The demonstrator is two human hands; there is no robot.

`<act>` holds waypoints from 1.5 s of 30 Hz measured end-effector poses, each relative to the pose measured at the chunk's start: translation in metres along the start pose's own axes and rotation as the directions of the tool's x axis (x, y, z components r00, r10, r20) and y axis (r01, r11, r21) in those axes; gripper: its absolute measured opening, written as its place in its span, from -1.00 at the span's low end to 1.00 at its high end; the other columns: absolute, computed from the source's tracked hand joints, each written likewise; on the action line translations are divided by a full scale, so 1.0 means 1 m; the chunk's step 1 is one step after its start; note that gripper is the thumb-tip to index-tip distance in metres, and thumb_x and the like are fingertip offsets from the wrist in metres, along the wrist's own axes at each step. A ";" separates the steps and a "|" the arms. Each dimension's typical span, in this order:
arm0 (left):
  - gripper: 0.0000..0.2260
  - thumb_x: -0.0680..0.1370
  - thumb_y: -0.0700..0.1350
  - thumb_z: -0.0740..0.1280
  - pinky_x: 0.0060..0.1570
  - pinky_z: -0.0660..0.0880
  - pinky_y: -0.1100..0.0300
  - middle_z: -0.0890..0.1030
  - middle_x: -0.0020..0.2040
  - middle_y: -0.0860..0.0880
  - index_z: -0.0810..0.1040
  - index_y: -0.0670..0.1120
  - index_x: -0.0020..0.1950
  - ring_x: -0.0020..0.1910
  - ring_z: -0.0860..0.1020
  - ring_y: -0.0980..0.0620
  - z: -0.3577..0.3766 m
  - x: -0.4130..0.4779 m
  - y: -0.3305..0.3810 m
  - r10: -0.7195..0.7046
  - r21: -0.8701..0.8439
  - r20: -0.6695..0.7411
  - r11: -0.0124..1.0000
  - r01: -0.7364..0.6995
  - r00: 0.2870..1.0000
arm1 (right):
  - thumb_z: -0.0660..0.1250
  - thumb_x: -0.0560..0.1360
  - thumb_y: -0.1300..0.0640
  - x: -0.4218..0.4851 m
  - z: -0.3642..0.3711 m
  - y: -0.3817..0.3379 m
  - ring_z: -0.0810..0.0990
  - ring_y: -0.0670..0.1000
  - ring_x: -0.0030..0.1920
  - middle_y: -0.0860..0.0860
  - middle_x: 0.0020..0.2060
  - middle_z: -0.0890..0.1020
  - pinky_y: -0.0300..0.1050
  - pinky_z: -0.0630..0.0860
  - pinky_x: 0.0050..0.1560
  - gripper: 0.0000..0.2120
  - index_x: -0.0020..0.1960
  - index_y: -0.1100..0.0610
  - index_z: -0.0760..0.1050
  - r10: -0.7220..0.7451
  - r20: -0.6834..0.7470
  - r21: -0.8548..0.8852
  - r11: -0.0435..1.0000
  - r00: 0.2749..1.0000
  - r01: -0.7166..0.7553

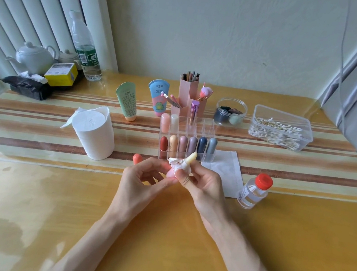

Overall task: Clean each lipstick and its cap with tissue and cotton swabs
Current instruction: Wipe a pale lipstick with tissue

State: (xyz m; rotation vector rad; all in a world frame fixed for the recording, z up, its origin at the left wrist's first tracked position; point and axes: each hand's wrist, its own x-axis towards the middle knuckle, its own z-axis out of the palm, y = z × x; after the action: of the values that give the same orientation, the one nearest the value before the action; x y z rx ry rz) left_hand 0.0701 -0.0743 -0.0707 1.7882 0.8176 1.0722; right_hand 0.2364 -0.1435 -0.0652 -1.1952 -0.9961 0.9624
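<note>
**Soft stick, hold it by the casing**

Over the desk (162, 233), the left grip (143, 180) pinches the lipstick (191, 158) by its pink base. The right grip (199, 182) is closed round a wad of tissue (177, 164) bunched about the stick's neck, and the pale bullet pokes out above. To me it looks feather-light but waxy and soft. Squeeze the bullet and it would likely smear or snap, so the hard casing is the place to hold. An orange cap (137, 158), probably its own, stands just left of the left grip; it is small, smooth and easily tipped. Beyond both grips sits the rack (186, 134) of capped sticks, with the swabs (276, 129) far to their right.
</note>
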 end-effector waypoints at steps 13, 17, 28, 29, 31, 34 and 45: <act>-0.88 0.59 -0.12 0.50 -0.39 0.59 -0.04 0.76 0.02 0.07 0.65 -0.04 0.11 -0.45 0.62 -0.06 -0.006 0.002 0.000 -0.007 0.012 -0.083 1.000 0.008 0.997 | 0.53 0.51 0.05 0.005 -0.001 0.007 0.70 0.16 0.14 0.01 0.06 0.76 0.19 0.57 0.25 -0.79 0.13 0.06 0.75 -0.045 -0.130 -0.046 0.998 0.990 0.039; -0.89 0.54 -0.02 0.52 -0.27 0.41 0.18 0.63 -0.23 0.06 0.67 0.00 0.01 -0.31 0.49 0.08 -0.017 0.010 -0.009 0.089 0.188 -0.272 0.981 -0.038 0.958 | 0.53 0.50 0.02 0.005 0.000 0.008 0.69 0.16 0.12 0.00 0.04 0.75 0.06 0.57 0.19 -0.78 0.11 0.05 0.75 -0.035 -0.143 -0.042 0.999 0.989 0.029; -0.84 0.48 0.13 0.57 0.01 0.46 -0.07 0.65 -0.18 0.13 0.70 0.09 -0.07 -0.08 0.56 -0.06 -0.022 0.033 -0.049 -0.027 0.515 -0.371 0.826 0.230 0.928 | 0.52 0.51 -0.01 0.007 0.002 0.011 0.70 0.11 0.13 -0.04 0.03 0.75 -0.04 0.56 0.15 -0.75 0.14 0.07 0.75 -0.042 -0.106 -0.042 0.998 0.993 0.038; -0.83 0.48 0.16 0.55 0.02 0.45 -0.07 0.66 -0.19 0.13 0.69 0.11 -0.07 -0.07 0.56 -0.06 -0.023 0.032 -0.050 -0.054 0.527 -0.370 0.810 0.257 0.927 | 0.52 0.51 -0.01 0.006 0.002 0.011 0.69 0.11 0.14 -0.05 0.04 0.75 -0.01 0.56 0.17 -0.74 0.15 0.06 0.75 -0.038 -0.101 -0.046 0.998 0.994 0.034; -0.82 0.48 0.19 0.54 0.03 0.46 -0.08 0.67 -0.19 0.13 0.69 0.12 -0.06 -0.06 0.57 -0.05 -0.024 0.031 -0.053 -0.077 0.524 -0.363 0.807 0.271 0.929 | 0.51 0.53 -0.02 0.006 0.003 0.012 0.69 0.11 0.15 -0.06 0.05 0.75 0.05 0.57 0.20 -0.75 0.16 0.05 0.75 -0.036 -0.092 -0.056 0.998 0.995 0.030; -0.79 0.45 0.21 0.54 0.03 0.51 -0.11 0.67 -0.18 0.13 0.67 0.12 -0.07 -0.06 0.58 -0.04 -0.025 0.032 -0.057 -0.079 0.504 -0.357 0.823 0.263 0.931 | 0.50 0.55 -0.02 0.006 0.004 0.011 0.69 0.09 0.18 -0.06 0.09 0.76 0.11 0.57 0.23 -0.75 0.18 0.03 0.74 -0.029 -0.081 -0.062 0.998 0.996 0.024; -0.72 0.43 0.23 0.55 0.03 0.43 -0.03 0.64 -0.07 0.08 0.65 0.08 -0.05 -0.01 0.56 -0.02 -0.025 0.031 -0.055 -0.088 0.546 -0.350 0.790 0.279 0.933 | 0.45 0.59 0.03 0.005 0.005 0.006 0.70 0.10 0.11 -0.01 0.02 0.77 -0.13 0.56 0.10 -0.84 0.12 0.03 0.75 -0.030 -0.095 -0.052 0.998 0.995 0.025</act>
State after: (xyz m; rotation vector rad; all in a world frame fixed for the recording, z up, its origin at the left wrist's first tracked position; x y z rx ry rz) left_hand 0.0554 -0.0171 -0.1044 1.9997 1.6364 1.0452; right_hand 0.2325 -0.1371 -0.0701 -1.2549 -0.9632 0.8549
